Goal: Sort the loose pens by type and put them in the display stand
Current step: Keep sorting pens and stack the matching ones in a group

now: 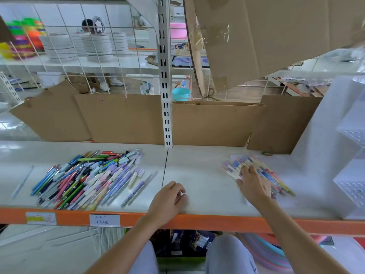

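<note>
Head view: left hand (171, 196) rests empty, fingers loosely curled, on the shelf (197, 175); right hand (253, 184) lies flat on sorted pens (245, 164), far right of the loose pile (92, 175).

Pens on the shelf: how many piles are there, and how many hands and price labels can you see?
Pen piles: 2, the big mixed pile and the small pile
Hands: 2, left hand, right hand
Price labels: 2, and
Total: 6

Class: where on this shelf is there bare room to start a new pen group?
Bare: between the mixed pen pile and the pastel pen group, behind the left hand. Crowded: the pile's patch; the display stand fills the right end.
</note>
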Available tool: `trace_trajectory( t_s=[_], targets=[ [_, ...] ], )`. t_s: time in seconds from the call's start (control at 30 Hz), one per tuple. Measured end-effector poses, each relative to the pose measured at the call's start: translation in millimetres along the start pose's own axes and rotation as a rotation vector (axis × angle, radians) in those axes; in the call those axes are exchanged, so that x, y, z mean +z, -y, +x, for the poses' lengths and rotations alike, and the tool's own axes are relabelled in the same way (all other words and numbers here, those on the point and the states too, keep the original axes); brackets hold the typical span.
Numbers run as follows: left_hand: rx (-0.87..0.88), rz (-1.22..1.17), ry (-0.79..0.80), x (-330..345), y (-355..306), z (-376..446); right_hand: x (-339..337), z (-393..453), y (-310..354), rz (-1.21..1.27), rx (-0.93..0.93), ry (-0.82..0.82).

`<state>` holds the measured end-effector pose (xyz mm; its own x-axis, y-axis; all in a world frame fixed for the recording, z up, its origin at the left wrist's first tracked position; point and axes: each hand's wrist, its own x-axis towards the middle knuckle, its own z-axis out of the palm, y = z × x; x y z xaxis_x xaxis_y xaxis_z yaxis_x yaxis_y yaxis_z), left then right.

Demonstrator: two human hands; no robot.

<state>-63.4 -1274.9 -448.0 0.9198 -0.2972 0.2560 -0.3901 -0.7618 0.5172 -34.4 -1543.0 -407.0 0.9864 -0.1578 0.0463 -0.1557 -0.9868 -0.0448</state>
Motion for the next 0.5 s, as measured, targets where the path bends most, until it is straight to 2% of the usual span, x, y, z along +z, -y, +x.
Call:
trace_trajectory(
  t_s=[0.13,0.3,0.5],
  targets=[
    [-0.031,0.015,-0.021,-15.2,10.3,-4.3,-6.9,-17.3,51.9,0.232,-0.174,-0.033],
    [-0.090,0.053,-0.080,-41.2,36.3,-24.3,4.9,-48.6,136.0,0.430,-0.414,0.030],
    [-0.180,0.131,-0.193,-77.4,74.6,-47.7,27.4,-58.0,175.7,0.557,-0.417,0.148]
  ],
)
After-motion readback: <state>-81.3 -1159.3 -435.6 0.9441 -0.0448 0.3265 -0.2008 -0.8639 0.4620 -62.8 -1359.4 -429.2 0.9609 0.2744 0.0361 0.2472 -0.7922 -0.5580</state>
